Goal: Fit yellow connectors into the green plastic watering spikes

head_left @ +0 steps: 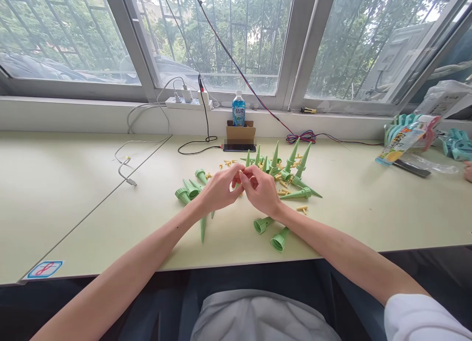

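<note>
My left hand and my right hand meet over the middle of the table, fingertips pinched together. Both are closed around something small; the fingers mostly hide it, and only a pale bit shows between them. Behind my right hand, several green plastic spikes stand upright and another green spike lies flat. Small yellow T-shaped pieces are scattered among them. More green spikes with threaded sockets lie beside my left hand. Under my right forearm, two threaded sockets face the table's front edge.
At the back, a blue-labelled bottle stands by a cardboard box and a phone. Cables run from a power strip on the sill. To the right lie a printed pouch and teal plastic items. Someone's hand shows at the right edge.
</note>
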`<state>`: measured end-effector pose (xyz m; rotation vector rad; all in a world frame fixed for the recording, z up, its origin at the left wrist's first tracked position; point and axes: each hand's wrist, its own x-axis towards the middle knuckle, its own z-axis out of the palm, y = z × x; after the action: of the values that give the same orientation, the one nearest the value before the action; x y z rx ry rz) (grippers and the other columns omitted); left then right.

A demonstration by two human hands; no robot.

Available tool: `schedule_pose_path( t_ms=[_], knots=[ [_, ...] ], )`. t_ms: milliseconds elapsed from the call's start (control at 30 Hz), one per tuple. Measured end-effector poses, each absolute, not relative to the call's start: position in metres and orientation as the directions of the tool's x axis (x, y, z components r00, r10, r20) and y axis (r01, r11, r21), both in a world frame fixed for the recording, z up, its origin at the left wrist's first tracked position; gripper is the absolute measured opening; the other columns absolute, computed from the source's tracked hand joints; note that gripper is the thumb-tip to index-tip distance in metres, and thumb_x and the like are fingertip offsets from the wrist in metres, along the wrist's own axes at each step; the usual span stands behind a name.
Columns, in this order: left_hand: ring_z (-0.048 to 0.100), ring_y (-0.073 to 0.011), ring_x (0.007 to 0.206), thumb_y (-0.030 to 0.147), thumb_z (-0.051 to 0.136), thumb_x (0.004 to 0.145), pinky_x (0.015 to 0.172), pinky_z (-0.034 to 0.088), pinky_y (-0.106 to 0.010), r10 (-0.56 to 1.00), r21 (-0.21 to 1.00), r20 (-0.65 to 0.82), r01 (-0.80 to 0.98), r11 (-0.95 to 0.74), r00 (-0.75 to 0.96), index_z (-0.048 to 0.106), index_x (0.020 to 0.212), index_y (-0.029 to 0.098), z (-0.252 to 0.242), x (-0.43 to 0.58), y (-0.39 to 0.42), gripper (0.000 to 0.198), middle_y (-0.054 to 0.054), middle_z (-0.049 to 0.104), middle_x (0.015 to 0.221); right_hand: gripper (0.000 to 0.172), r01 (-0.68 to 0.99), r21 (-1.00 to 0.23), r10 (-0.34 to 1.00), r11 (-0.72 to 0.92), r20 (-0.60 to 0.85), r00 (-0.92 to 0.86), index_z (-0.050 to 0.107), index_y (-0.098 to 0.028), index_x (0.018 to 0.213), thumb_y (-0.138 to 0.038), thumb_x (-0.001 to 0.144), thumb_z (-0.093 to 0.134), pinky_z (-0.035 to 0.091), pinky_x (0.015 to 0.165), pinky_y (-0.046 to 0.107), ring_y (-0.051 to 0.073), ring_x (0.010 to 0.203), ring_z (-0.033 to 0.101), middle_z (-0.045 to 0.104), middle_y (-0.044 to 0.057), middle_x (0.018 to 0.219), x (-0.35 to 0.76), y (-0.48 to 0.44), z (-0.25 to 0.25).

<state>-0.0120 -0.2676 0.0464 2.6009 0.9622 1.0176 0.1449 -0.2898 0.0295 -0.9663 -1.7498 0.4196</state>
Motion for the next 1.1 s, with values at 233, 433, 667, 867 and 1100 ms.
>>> schedule_pose_path(
  t_ms=[233, 433, 667, 867, 1100],
  knots=[
    [0.052, -0.0104, 0.058, 0.014, 0.047, 0.080, 0.055, 0.041, -0.021, 0.659, 0.383, 0.494, 0.538, -0.751, 0.567, 0.049, 0.102, 0.024, 0.0458, -0.0124, -0.2668, 0.025, 0.004, 0.062, 0.076, 0.016, 0.413, -0.669, 0.774, 0.618, 0.610, -0.169, 0.053, -0.020, 0.085, -0.032, 0.094, 0.047, 0.042, 0.057, 0.024, 0.012, 0.056, 0.053, 0.064, 0.001, 0.075, 0.1447, -0.2884, 0.0283],
    [0.051, -0.0108, 0.053, 0.012, 0.046, 0.077, 0.055, 0.041, -0.022, 0.662, 0.369, 0.476, 0.552, -0.748, 0.579, 0.049, 0.101, 0.023, 0.0468, -0.0121, -0.2681, 0.026, 0.005, 0.060, 0.068, 0.016, 0.414, -0.662, 0.772, 0.624, 0.603, -0.200, 0.052, -0.021, 0.083, -0.031, 0.094, 0.047, 0.042, 0.057, 0.024, 0.012, 0.058, 0.053, 0.062, 0.001, 0.074, 0.1447, -0.2865, 0.0258],
    [0.052, -0.0117, 0.052, 0.009, 0.046, 0.073, 0.053, 0.040, -0.022, 0.656, 0.358, 0.459, 0.551, -0.754, 0.599, 0.047, 0.094, 0.023, 0.0486, -0.0117, -0.2704, 0.025, 0.005, 0.060, 0.066, 0.016, 0.423, -0.655, 0.774, 0.626, 0.588, -0.235, 0.053, -0.021, 0.081, -0.029, 0.094, 0.047, 0.042, 0.057, 0.024, 0.013, 0.058, 0.054, 0.064, 0.000, 0.073, 0.1450, -0.2869, 0.0260],
    [0.047, -0.0120, 0.048, 0.009, 0.047, 0.073, 0.048, 0.036, -0.022, 0.657, 0.328, 0.446, 0.572, -0.752, 0.607, 0.042, 0.085, 0.023, 0.0492, -0.0118, -0.2707, 0.019, 0.005, 0.055, 0.062, 0.014, 0.400, -0.665, 0.773, 0.631, 0.577, -0.262, 0.054, -0.020, 0.082, -0.027, 0.093, 0.047, 0.044, 0.059, 0.025, 0.013, 0.060, 0.057, 0.066, 0.001, 0.075, 0.1452, -0.2869, 0.0262],
    [0.053, -0.0127, 0.051, 0.009, 0.048, 0.074, 0.048, 0.037, -0.022, 0.662, 0.340, 0.432, 0.569, -0.749, 0.613, 0.044, 0.084, 0.022, 0.0493, -0.0124, -0.2714, 0.017, 0.003, 0.059, 0.065, 0.012, 0.400, -0.660, 0.771, 0.636, 0.569, -0.287, 0.056, -0.020, 0.085, -0.024, 0.092, 0.048, 0.044, 0.061, 0.025, 0.013, 0.061, 0.058, 0.067, 0.001, 0.077, 0.1463, -0.2858, 0.0234]
  ],
)
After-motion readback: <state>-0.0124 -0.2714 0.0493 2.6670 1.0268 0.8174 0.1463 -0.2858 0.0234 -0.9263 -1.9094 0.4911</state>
